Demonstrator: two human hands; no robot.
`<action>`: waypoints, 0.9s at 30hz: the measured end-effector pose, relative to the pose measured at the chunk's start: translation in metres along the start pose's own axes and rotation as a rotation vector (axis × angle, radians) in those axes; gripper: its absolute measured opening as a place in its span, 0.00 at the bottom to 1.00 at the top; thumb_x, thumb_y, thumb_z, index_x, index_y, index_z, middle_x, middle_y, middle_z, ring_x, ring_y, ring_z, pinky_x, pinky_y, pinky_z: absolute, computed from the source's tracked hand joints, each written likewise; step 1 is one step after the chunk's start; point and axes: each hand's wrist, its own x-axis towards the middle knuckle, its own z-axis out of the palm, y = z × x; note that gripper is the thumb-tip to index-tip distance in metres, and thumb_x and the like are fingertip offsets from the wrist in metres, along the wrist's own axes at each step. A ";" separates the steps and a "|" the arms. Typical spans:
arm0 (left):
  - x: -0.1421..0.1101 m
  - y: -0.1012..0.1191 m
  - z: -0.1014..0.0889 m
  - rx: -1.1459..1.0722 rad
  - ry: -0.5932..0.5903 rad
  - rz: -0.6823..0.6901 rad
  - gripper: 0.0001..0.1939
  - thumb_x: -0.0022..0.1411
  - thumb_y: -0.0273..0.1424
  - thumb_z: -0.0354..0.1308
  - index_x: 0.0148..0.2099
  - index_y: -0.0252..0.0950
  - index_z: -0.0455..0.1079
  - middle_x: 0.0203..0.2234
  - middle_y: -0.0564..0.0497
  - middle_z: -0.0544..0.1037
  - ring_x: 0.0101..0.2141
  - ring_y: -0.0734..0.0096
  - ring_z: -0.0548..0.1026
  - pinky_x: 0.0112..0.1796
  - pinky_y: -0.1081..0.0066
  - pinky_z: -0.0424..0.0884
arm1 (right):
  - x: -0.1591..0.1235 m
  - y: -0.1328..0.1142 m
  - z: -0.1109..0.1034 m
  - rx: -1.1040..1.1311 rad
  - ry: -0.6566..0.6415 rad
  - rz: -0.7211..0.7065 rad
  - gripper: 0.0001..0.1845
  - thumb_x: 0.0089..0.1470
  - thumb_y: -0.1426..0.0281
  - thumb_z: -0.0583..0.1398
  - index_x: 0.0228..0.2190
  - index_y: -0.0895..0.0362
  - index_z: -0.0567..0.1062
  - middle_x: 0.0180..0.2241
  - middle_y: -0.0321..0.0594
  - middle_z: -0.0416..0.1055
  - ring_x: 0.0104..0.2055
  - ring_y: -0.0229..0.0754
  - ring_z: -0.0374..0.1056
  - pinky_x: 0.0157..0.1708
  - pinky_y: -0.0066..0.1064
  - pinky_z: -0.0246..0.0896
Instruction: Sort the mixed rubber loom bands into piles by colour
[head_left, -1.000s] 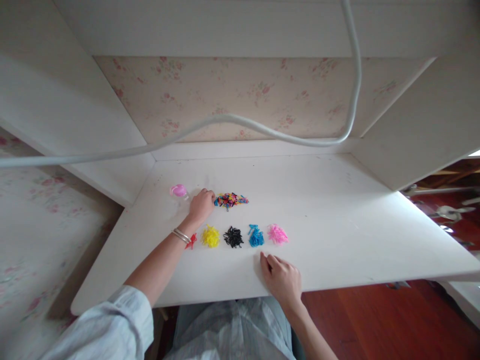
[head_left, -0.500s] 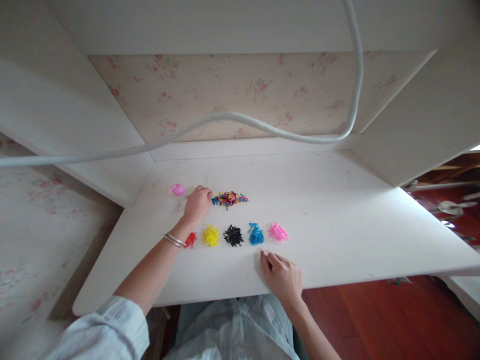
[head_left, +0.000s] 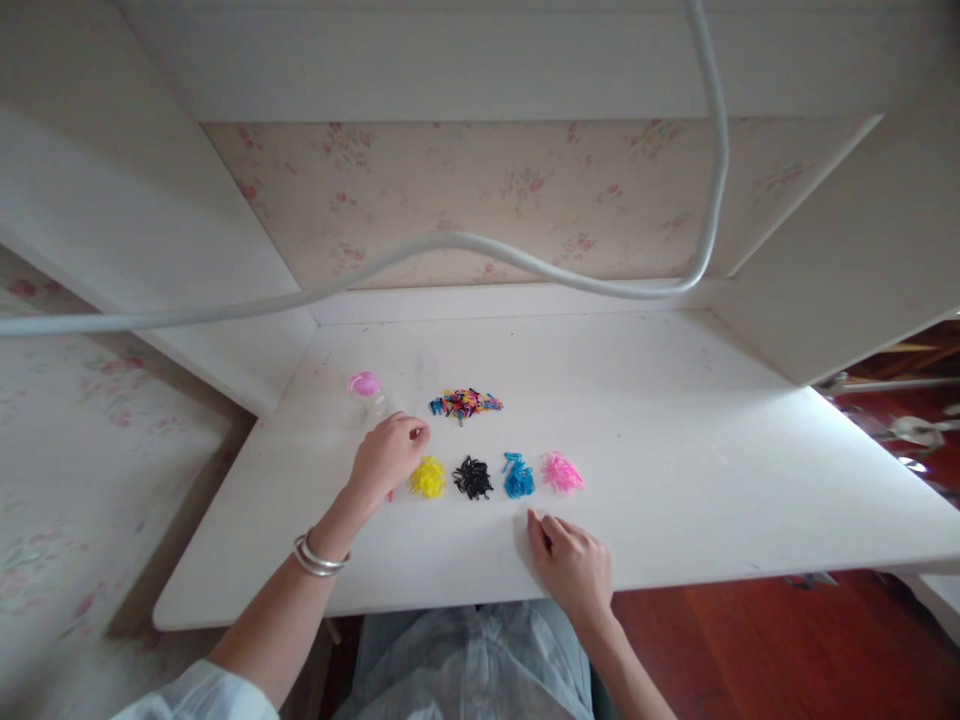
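Note:
My left hand point(head_left: 391, 455) hovers over the desk beside the yellow pile point(head_left: 427, 478), its fingers pinched together. Whatever the fingertips may hold is too small to make out. Under that hand, the red pile point(head_left: 390, 496) is almost wholly hidden. A mixed heap of small, colourful rubber bands point(head_left: 466, 403) lies farther back. The black pile point(head_left: 472, 478), blue pile point(head_left: 518, 476) and pink pile point(head_left: 562, 473) continue the row to the right. My right hand point(head_left: 574, 562) rests curled on the desk in front of the blue and pink piles, with nothing visible in it.
Behind my left hand lie a pink round object point(head_left: 364, 383) and a clear container point(head_left: 379, 404). A white cable point(head_left: 457, 241) crosses the view above the white desk point(head_left: 675, 450). Side panels and a floral back wall point(head_left: 525, 190) enclose the desk.
My left hand has drawn back from the mixed heap towards me, down to the red and yellow piles. My right hand stays in place; the view has shifted slightly.

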 end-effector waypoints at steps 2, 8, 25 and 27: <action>-0.014 -0.004 0.002 0.018 -0.044 -0.018 0.13 0.61 0.37 0.48 0.33 0.44 0.74 0.35 0.55 0.77 0.33 0.72 0.73 0.34 0.74 0.64 | 0.000 0.000 0.000 -0.003 -0.006 -0.004 0.25 0.61 0.60 0.49 0.18 0.56 0.71 0.18 0.34 0.69 0.20 0.31 0.61 0.24 0.27 0.40; -0.039 -0.011 0.009 0.082 -0.112 -0.058 0.14 0.61 0.38 0.48 0.31 0.44 0.74 0.35 0.53 0.77 0.32 0.71 0.74 0.30 0.74 0.61 | -0.001 0.001 0.000 -0.006 -0.003 -0.003 0.24 0.61 0.60 0.50 0.18 0.56 0.70 0.18 0.34 0.69 0.20 0.31 0.61 0.24 0.27 0.40; -0.076 -0.043 0.001 -0.113 0.170 -0.058 0.15 0.64 0.38 0.45 0.40 0.42 0.72 0.37 0.52 0.77 0.34 0.73 0.74 0.36 0.75 0.66 | -0.001 0.004 0.000 0.086 -0.061 0.077 0.28 0.60 0.56 0.49 0.16 0.57 0.68 0.17 0.35 0.68 0.19 0.31 0.58 0.22 0.25 0.41; -0.092 -0.057 0.007 -0.171 0.224 -0.087 0.15 0.64 0.40 0.45 0.41 0.40 0.71 0.35 0.51 0.77 0.31 0.73 0.73 0.36 0.75 0.66 | 0.003 0.001 -0.004 0.185 -0.090 0.119 0.29 0.60 0.54 0.49 0.15 0.58 0.67 0.15 0.34 0.65 0.18 0.30 0.57 0.21 0.24 0.42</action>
